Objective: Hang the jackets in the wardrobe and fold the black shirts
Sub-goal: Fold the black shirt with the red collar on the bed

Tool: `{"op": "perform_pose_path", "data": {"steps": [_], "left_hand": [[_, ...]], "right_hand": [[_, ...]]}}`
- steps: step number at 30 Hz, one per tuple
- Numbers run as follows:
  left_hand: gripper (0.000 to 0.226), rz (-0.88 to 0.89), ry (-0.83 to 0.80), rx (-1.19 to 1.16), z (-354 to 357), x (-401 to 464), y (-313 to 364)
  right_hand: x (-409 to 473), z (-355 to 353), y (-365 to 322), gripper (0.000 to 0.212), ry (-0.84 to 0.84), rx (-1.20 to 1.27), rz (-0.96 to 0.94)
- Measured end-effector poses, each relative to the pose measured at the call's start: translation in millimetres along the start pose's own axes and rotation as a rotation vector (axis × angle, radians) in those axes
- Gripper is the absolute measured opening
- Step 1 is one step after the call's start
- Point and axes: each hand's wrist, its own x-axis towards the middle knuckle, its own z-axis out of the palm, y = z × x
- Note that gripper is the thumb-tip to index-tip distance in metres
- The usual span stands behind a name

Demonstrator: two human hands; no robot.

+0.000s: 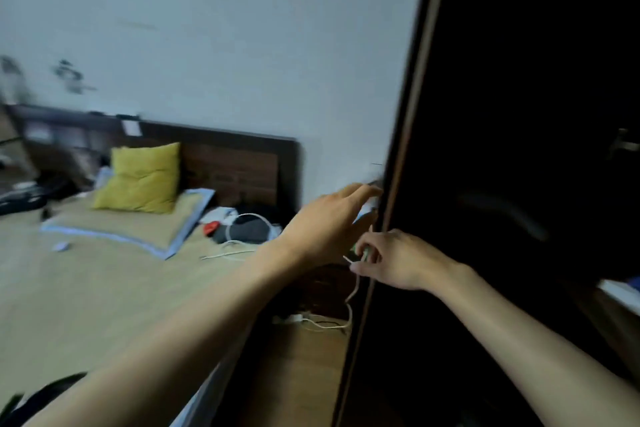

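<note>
Both hands at the dark wardrobe [502,184] edge, right of frame centre; left hand [329,225] has its fingers bent onto the edge, right hand [391,260] pinches a white cord [351,302]. Bed [104,288] with yellow pillow [138,177] at left; blurry, jackets and shirts not identifiable

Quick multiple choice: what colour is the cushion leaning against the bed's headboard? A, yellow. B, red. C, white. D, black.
A: the cushion propped against the dark wooden headboard is mustard yellow, standing on a blue-edged pillow.
</note>
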Motion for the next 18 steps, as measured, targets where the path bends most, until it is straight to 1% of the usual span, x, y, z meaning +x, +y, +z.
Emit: {"op": "perform_pose_path", "data": {"steps": [3,6,8,11,13,16,18], "left_hand": [[0.048,-0.109,-0.043,0.143,-33,-57,-57],[0.049,-0.262,-0.070,0.235,-69,-124,-125],[0.047,-0.390,-0.073,0.274,-96,-175,-177],[0.047,-0.595,-0.107,0.293,-135,-254,-247],[0.049,-0.709,-0.162,0.313,-156,-311,-290],[0.049,-0.861,-0.233,0.299,-176,-397,-338],[0.049,-0.950,-0.275,0.282,-180,-443,-359]], "right_hand": [[46,18,-83,0.031,-0.062,-0.067,-0.170],[90,41,-164,0.042,-0.110,-0.099,-0.303],[120,61,-220,0.045,-0.148,-0.130,-0.363],[164,92,-308,0.043,-0.218,-0.189,-0.458],[188,114,-368,0.042,-0.255,-0.225,-0.506],[212,156,-450,0.044,-0.328,-0.232,-0.562],[220,188,-490,0.044,-0.401,-0.236,-0.598]]}}
